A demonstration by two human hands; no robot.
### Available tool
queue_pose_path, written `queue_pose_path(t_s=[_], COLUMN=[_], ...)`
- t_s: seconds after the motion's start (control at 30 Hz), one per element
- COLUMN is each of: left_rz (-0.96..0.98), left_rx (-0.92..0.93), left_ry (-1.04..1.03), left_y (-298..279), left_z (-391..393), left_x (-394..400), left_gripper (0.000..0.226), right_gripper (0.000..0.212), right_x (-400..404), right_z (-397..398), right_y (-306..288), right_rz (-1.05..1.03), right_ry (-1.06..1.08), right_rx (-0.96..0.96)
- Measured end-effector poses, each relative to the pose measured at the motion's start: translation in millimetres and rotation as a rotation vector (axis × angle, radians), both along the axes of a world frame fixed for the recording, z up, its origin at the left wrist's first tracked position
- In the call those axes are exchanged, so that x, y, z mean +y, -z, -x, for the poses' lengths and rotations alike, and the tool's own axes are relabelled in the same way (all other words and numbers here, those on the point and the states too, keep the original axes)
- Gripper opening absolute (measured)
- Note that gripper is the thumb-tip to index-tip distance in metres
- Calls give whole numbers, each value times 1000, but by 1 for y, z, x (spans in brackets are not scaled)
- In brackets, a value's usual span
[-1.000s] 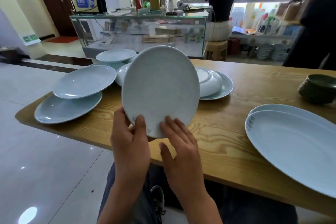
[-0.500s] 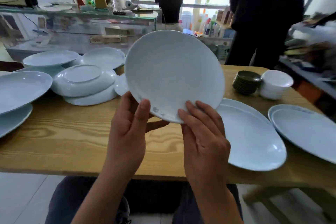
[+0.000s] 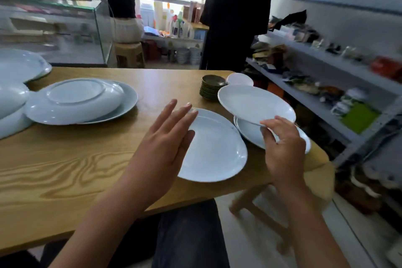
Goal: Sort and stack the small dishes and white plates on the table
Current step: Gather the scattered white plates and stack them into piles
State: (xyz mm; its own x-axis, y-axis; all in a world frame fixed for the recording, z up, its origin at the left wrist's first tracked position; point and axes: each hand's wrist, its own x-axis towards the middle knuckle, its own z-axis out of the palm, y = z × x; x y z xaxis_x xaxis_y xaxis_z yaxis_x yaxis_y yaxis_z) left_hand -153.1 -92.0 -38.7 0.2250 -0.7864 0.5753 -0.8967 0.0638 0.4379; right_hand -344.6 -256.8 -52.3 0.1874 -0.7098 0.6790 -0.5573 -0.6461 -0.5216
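From the head view, the right hand pinches the near rim of a white plate with its fingers and holds it up in the air. Right under that plate, another plate lies on the wooden surface, partly hidden by the hand and the held plate. The left hand is flat with loose, straight fingers and holds nothing. It covers the left edge of a big plate lying just past it. Beyond the right fingers, a stack of small dark dishes stands, with a white bowl beside it, half hidden. Far left of the left fingers, an upside-down plate rests on another. More plates there are cut off at the edge.
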Motion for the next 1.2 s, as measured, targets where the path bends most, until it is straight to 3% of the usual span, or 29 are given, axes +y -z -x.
queue_pose_path(t_s=[0.27,0.57,0.77,0.97,1.2], left_rz=[-71,-76,-87,-55,-30], left_rx=[-108,-139,68,144,95], left_ry=[17,51,28,-81,-232], left_y=[-10,-15,-16,-9,6], left_z=[6,8,-15,-48,-93], left_x=[-18,-28,-17,2,31], left_gripper=[46,39,42,39,36], right_gripper=[18,22,29,29,27], right_x=[-47,-56,-49,-17,46], right_z=[25,30,30,-4,-80], right_y=[5,-2,-8,-21,-40], right_rz=[-113,-424,-512,-394,-128], right_ry=[109,95,104,132,-215], right_rx=[186,283,358,374,387])
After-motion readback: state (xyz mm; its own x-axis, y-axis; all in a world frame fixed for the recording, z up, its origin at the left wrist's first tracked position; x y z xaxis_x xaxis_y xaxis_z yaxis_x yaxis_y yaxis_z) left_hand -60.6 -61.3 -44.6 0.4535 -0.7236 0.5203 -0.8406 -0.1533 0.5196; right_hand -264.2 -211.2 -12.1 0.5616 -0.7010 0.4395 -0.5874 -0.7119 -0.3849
